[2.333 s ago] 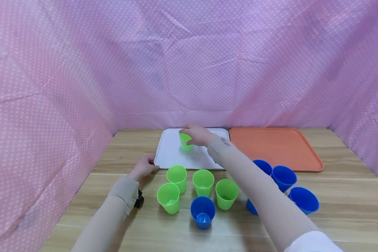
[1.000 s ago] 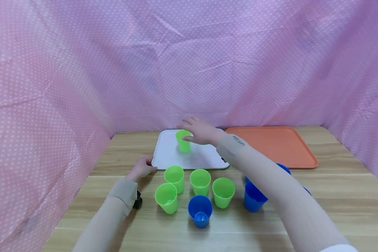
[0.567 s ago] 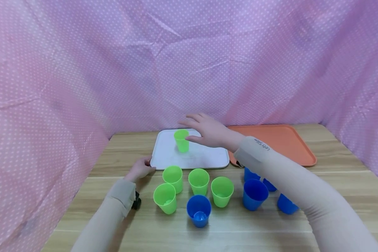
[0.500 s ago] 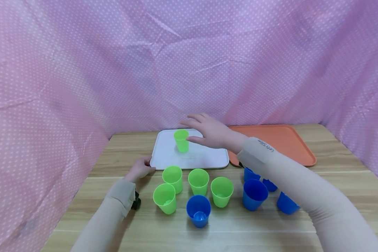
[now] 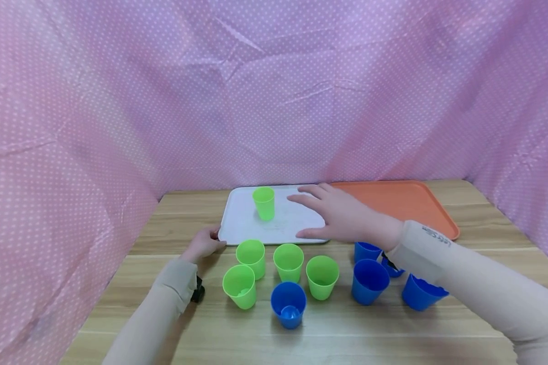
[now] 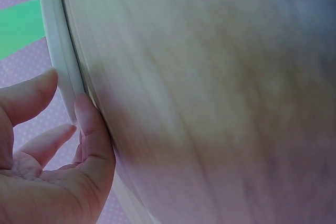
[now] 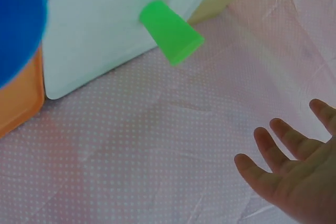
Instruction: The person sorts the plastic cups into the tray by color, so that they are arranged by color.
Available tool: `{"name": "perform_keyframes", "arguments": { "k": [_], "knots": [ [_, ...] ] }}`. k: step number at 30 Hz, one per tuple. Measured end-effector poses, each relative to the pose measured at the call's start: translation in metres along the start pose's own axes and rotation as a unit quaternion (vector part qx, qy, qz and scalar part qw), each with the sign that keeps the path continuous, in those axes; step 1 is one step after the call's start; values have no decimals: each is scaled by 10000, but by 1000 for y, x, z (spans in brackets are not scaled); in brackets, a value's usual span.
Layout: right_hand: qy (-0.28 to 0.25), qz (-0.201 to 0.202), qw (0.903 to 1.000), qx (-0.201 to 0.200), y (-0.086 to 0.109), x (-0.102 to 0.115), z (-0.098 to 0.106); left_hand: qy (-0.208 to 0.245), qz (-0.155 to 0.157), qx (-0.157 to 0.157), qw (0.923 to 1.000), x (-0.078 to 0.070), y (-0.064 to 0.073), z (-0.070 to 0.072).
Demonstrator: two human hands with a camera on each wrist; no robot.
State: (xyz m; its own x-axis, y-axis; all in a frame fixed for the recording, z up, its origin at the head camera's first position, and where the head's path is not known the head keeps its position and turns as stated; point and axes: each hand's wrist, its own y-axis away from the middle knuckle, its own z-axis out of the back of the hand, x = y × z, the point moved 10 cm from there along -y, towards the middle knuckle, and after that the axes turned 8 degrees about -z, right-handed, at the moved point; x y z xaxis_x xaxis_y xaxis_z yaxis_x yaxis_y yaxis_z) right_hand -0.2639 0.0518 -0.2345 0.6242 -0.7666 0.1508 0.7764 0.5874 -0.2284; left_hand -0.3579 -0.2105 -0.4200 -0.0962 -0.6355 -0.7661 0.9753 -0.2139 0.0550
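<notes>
My left hand (image 5: 204,244) holds the near left corner of a white tray (image 5: 242,230) between thumb and fingers, as the left wrist view shows close up. On that tray stands one upright green cup (image 5: 265,204). My right hand (image 5: 347,215) hangs with spread fingers over the tray's right side, apart from the cup, and holds nothing. In front of the tray stand several more green cups (image 5: 321,278) and a blue cup (image 5: 288,305). Right of them stand several other blue cups (image 5: 369,282), some partly hidden by my right wrist and forearm.
An orange tray (image 5: 406,205) lies right of the white one, partly covered by my right arm. Both trays lie along the far edge of the wooden table (image 5: 319,344). Pink dotted cloth (image 5: 274,101) hangs behind and at both sides.
My right hand has let go of the green cup, leaving it standing on the white tray. It has then drawn away to the right and nearer. My left hand stays at the corner.
</notes>
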Motion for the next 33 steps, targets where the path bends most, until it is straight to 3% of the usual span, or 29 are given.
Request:
{"name": "perform_keyframes", "arguments": {
  "k": [5, 12, 28, 33],
  "knots": [
    [126, -15, 9998, 172, 26, -1, -16, -77, 55, -31, 10000, 1, 4, -1],
    [77, 32, 9999, 111, 52, -2, -27, -37, 150, -93, 9998, -2, 13, -3],
    [3, -68, 9978, 655, 80, -8, -57, 63, 144, -219, 9996, -12, 27, -6],
    [-42, 75, 9980, 626, 85, -3, -64, 43, 109, -184, 9998, -14, 30, -7]
  ]
}}
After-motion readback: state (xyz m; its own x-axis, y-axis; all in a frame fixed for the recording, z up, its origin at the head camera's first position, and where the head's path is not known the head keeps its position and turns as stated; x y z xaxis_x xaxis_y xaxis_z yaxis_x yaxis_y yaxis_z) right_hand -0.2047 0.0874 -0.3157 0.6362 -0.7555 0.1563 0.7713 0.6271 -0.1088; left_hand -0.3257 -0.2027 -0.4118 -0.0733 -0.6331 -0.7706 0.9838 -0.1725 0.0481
